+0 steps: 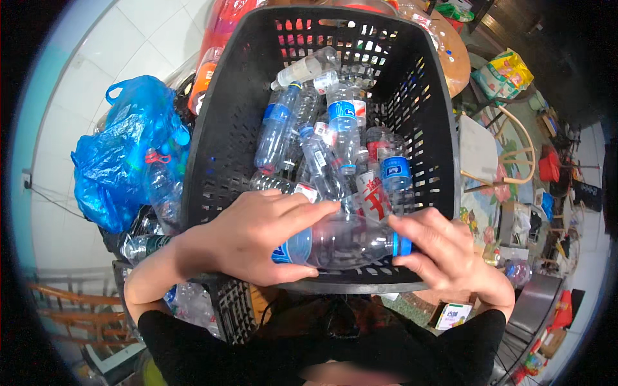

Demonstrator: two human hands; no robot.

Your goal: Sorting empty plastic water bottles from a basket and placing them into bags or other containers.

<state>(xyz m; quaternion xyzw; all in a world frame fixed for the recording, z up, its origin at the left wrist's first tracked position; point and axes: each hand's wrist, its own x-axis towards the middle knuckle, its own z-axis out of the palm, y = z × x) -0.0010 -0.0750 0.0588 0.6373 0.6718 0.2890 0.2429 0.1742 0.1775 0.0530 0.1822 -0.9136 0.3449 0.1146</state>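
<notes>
A clear plastic bottle [351, 243] lies sideways over the near rim of a black plastic crate [225, 128]. My left hand [254, 231] grips its body by the blue label, thumb below and fingers above. The fingers of my right hand [441, 248] are closed on the blue cap [402, 244] at its other end. Several bottles fill the crate below, among them a blue-tinted bottle [279, 128], a blue-capped clear bottle [324, 164] close beyond my left fingertips, and a pale bottle [307, 68] lying across the far ones.
A blue plastic bag [125, 151] bulges at the crate's left, with a red-capped bottle [162, 190] beside it. At the right stands a chair with a wooden frame [529, 145]. A yellow and green package [505, 74] sits farther back. A smaller dark crate [235, 312] is at the lower left.
</notes>
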